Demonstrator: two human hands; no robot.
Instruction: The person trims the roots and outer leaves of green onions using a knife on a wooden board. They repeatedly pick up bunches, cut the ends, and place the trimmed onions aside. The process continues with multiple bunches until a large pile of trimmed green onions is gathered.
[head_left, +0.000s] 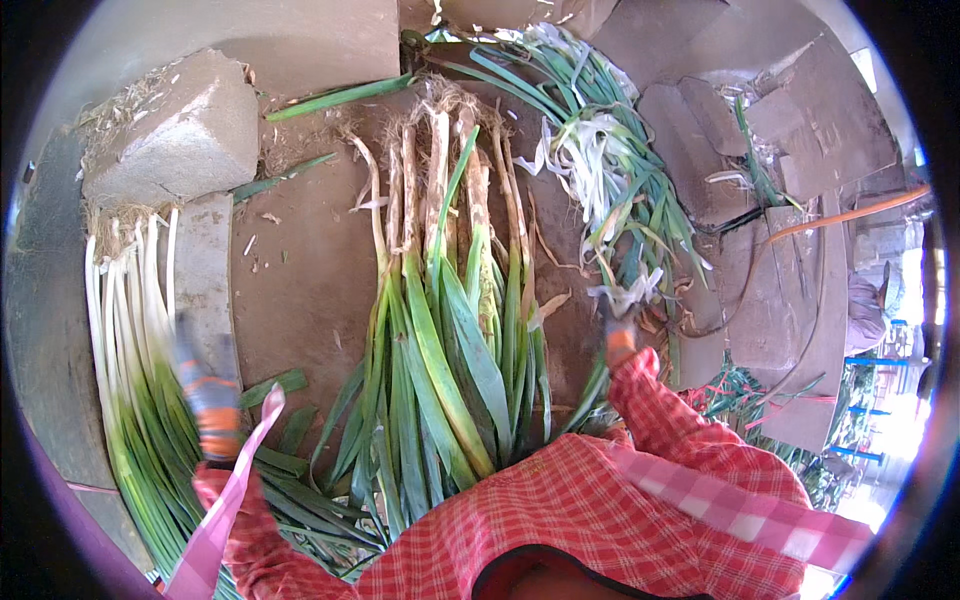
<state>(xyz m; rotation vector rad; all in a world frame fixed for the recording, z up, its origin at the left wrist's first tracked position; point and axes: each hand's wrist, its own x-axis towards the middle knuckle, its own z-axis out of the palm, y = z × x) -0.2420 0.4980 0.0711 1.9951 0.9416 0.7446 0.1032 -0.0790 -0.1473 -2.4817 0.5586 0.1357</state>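
Observation:
Several untrimmed green onion stalks (450, 315), roots at the far end and soil on their stems, lie in front of me. To the left, my left hand (204, 382), in a striped orange and grey glove and blurred, is over or beside a row of clean white-stemmed green onions (131, 300); its fingers look apart. My right hand (619, 330), also gloved, is at the right beside white peeled leaf scraps (628, 291); whether it grips them is unclear. Beyond it curves a heap of stripped green and white leaves (600, 157).
A pale block (176, 135) stands at the far left beside the clean onions' roots. Cardboard sheets (772, 300) and an orange hose (847, 215) are at the right. Loose leaves (341, 97) lie at the back. Another person (866, 311) is at the far right.

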